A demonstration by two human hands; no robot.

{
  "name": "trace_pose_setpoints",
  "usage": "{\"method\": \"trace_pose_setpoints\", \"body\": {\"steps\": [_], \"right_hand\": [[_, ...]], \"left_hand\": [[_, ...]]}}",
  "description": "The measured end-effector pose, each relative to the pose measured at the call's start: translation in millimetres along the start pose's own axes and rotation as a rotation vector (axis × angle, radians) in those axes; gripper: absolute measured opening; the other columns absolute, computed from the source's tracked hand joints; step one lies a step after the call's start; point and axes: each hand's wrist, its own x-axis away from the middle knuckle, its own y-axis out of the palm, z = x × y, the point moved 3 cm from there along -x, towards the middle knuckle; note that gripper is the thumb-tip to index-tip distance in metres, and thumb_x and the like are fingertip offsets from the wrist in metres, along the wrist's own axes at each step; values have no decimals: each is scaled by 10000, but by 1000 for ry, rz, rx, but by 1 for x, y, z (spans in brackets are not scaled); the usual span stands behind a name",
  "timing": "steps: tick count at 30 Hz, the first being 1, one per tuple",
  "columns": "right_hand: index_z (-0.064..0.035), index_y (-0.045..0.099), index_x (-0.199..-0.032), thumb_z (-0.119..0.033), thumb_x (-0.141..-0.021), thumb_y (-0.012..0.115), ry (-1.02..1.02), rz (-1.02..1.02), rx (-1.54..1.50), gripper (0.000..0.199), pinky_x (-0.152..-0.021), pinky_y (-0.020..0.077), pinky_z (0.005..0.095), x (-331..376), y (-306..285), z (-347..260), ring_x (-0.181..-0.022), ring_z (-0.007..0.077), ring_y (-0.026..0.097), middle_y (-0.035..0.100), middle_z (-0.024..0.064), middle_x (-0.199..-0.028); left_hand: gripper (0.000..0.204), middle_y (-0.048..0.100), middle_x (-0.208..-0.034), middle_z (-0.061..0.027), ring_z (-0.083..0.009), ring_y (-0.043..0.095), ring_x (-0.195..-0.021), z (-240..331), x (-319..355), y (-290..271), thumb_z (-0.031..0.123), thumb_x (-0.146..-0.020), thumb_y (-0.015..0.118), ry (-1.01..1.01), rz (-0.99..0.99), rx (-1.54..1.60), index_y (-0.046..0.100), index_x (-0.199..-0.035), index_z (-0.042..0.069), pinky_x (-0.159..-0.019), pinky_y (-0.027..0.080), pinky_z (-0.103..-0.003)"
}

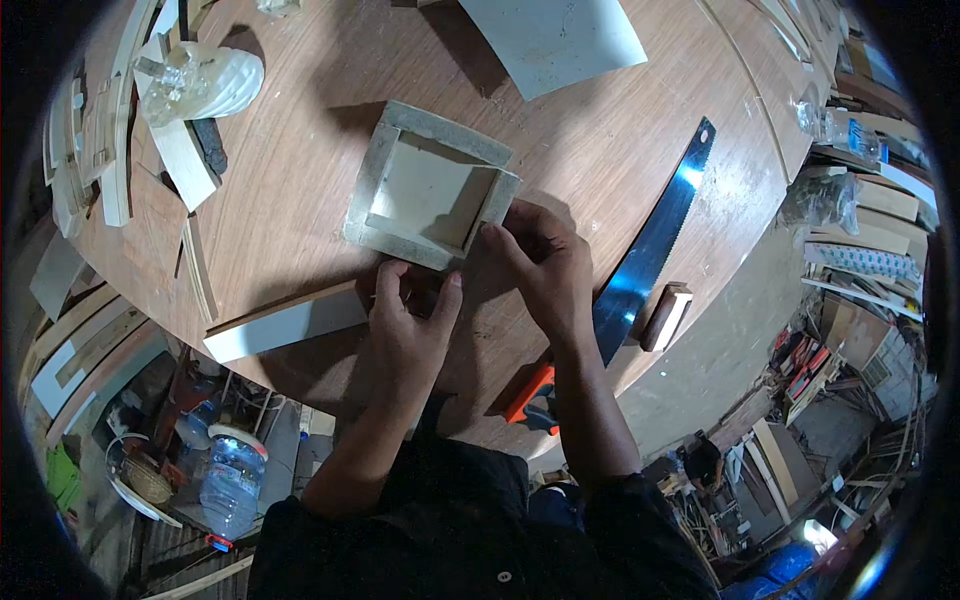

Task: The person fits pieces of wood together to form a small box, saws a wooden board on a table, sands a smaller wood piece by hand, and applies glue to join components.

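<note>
A round wooden desk (300, 200) with a reddish-brown veneer top carries everything. Near its middle lies a square open wooden frame (430, 187) with grey edges and a pale bottom. A handsaw (650, 245) with a shiny blade and orange handle lies on the right, a small wooden block (666, 315) just beside it. A pale plank (285, 325) rests at the near edge. A grey sheet (552, 38) lies at the far side; wood offcuts (175, 150) and a clear plastic bag (205, 82) sit far left.
</note>
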Motion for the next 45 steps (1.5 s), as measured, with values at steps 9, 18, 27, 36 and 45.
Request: {"method": "trace_pose_setpoints", "body": {"steps": [9, 18, 27, 36, 45], "right_hand": [[5, 640, -1235, -230, -915, 734, -31, -15, 44, 408, -894, 572, 377, 0, -1, -1, -1028, 240, 713, 723, 179, -1105], [-21, 654, -1226, -223, -910, 746, -45, 7, 72, 386, -885, 561, 333, 2, 0, -3, -969, 195, 709, 733, 123, -1048], [-3, 627, -1250, -212, -907, 740, -42, -24, 68, 418, -909, 569, 367, 0, 2, -1, -1039, 237, 712, 724, 173, -1106], [-22, 642, -1246, -208, -907, 751, -55, 9, 47, 402, -866, 558, 315, 2, 4, 0, -959, 178, 704, 735, 112, -1042], [-22, 648, -1230, -210, -904, 754, -88, 2, 16, 392, -865, 560, 318, 1, 7, -1, -961, 180, 706, 734, 119, -1036]], "left_hand": [[383, 686, -929, -126, -195, 671, -849, -1, 0, 3, 177, -889, 757, -25, -8, 52, 541, -1125, -32, -779, 542, -338], [396, 689, -926, -124, -191, 674, -848, -3, 0, 2, 203, -894, 755, 21, 10, 33, 542, -1130, -33, -778, 542, -339], [419, 593, -1140, -156, -214, 596, -1054, 5, 1, -2, 196, -955, 685, -133, -97, 10, 502, -1238, -52, -924, 488, -361], [353, 692, -927, -110, -167, 676, -839, 1, 1, -1, 160, -896, 752, 21, 2, 36, 545, -1118, -20, -744, 544, -306], [366, 688, -924, -107, -171, 670, -837, -4, 1, -1, 160, -901, 748, 12, 21, 95, 536, -1135, -25, -757, 544, -316]]}}
